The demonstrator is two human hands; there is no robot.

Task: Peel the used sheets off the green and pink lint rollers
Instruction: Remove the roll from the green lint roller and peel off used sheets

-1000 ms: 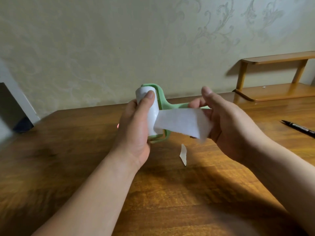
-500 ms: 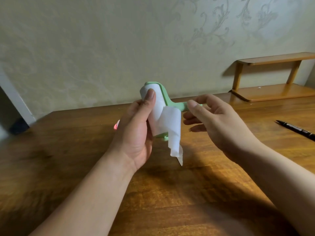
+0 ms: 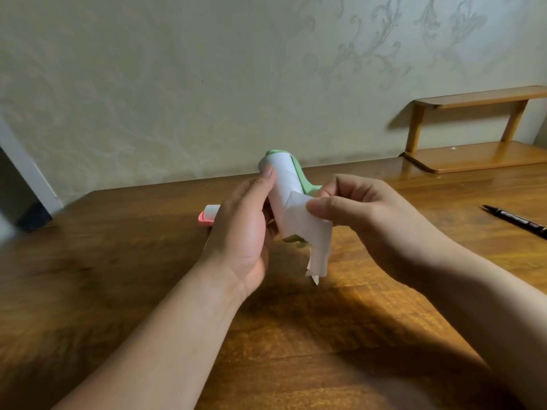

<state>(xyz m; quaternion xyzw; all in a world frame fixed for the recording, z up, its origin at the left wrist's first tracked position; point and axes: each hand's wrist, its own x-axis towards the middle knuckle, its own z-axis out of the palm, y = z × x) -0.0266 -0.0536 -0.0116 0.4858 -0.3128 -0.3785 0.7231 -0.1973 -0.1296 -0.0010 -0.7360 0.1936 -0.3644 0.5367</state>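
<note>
While your two forearms reach in from the near edge over the wooden tabletop (image 3: 118, 261), your left hand (image 3: 245, 229) holds the green lint roller (image 3: 282, 187) up off the wood in the middle of the view. Its fingers (image 3: 266, 176) are curled round the white roll from behind, and the thumb lies up along the near side with its tip close to the top end. The roll stands nearly upright, its top leaning a little to your left. The green frame arcs over that top end and runs down the right side, and a bit of green shows under the lower end. Just beside the roll, your right hand (image 3: 358, 208) pinches the loose sheet (image 3: 316, 241) between thumb and forefinger, with the other fingers curled in above. The sheet joins the roll along one edge and hangs below your thumb, ending in a ragged, pointed corner. Whether that corner touches the wood cannot be told. Behind your left hand the pink lint roller (image 3: 208, 217) lies on the tabletop, mostly hidden, with only one end showing. Well apart to your right lies a black pen (image 3: 515, 221). Farther back on the right a two-level wooden shelf (image 3: 473, 156) stands against the pale patterned wall (image 3: 177, 84).
</note>
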